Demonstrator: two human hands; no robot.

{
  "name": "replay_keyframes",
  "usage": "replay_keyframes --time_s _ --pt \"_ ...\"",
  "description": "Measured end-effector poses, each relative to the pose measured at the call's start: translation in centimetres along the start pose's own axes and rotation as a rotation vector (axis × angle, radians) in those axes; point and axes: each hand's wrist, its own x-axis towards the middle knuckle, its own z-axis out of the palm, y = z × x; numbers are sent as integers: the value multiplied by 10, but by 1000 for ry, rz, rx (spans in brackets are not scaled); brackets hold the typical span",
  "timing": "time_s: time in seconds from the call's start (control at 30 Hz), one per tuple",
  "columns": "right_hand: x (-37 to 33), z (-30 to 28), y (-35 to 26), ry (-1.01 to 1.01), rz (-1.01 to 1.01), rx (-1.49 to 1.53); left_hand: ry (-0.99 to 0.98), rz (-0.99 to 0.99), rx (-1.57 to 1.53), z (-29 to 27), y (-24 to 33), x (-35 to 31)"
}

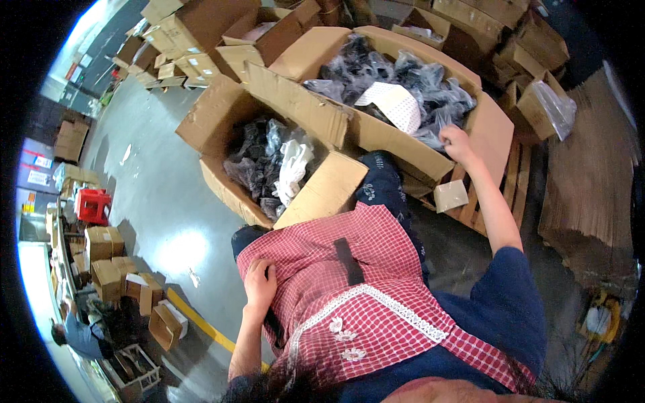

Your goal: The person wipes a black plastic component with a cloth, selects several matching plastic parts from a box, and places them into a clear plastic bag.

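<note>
My right hand [457, 142] is closed at the near right edge of a large cardboard carton [403, 144]. Its fingers pinch a clear plastic bag [444, 118] among many bagged dark items in that carton. A white dotted sheet [400, 107] lies bent on top of them. In my lap, my left hand [261, 285] rests on a red checked apron [316, 245], fingers loosely spread with nothing visible in them. Before my knees stands a smaller open carton [218, 178] holding dark bagged items and a white plastic bag [293, 168].
A small cardboard box [451, 195] sits on a wooden pallet [480, 213] at the right. Flattened cardboard sheets [588, 161] are stacked farther right. At the left are a red plastic stool [93, 205], several cartons [104, 243], and another person [82, 336].
</note>
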Motion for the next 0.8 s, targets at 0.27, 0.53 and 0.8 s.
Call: replay_keyframes --time_s 0.27,0.53,0.8 --pt "-20 16 -9 182 328 50 23 -258 151 18 -83 5" --pt "-42 3 -6 364 568 308 121 -268 -170 30 -109 -10" --pt "50 -123 -82 314 501 -182 58 -300 -253 26 -99 -31"
